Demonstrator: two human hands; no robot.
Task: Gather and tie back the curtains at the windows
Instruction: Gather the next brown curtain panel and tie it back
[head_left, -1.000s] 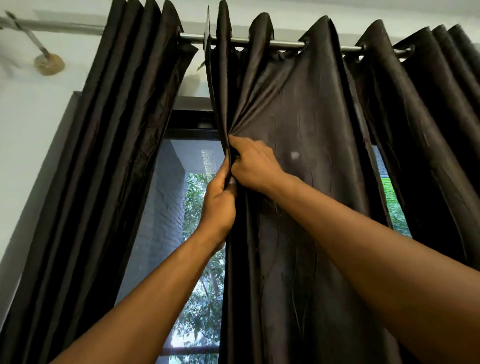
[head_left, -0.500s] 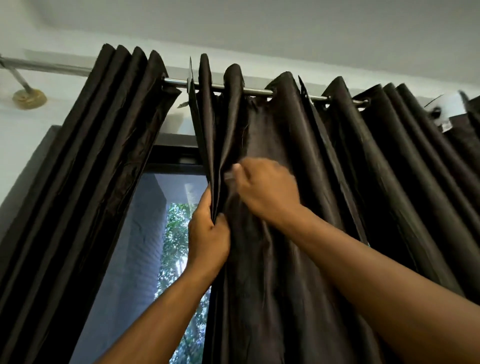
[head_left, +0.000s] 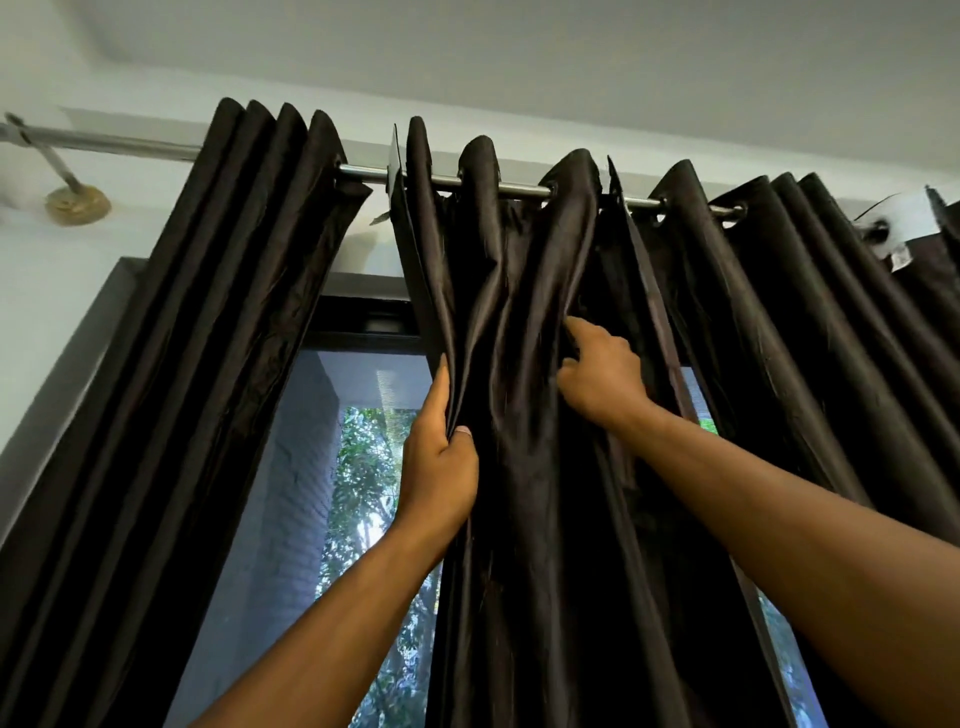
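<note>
The left hand (head_left: 441, 462) pinches the dark curtain's (head_left: 530, 467) left edge, and the right hand (head_left: 602, 376) grabs a fold further right.

Plain, glossy dark brown curtains (head_left: 545, 467) hang from a silver rod (head_left: 130, 143) with a brass-coloured mount (head_left: 78, 203) at upper left, against a white wall (head_left: 47, 291), with green foliage (head_left: 363, 493) behind the black-framed window (head_left: 363, 322).

The right hand's (head_left: 602, 376) fingers (head_left: 575, 328) sink into a fold of the middle curtain (head_left: 519, 467), their tips hidden. The curtain's lower part runs off the bottom edge. The rod's (head_left: 467, 183) left end is blurred.
</note>
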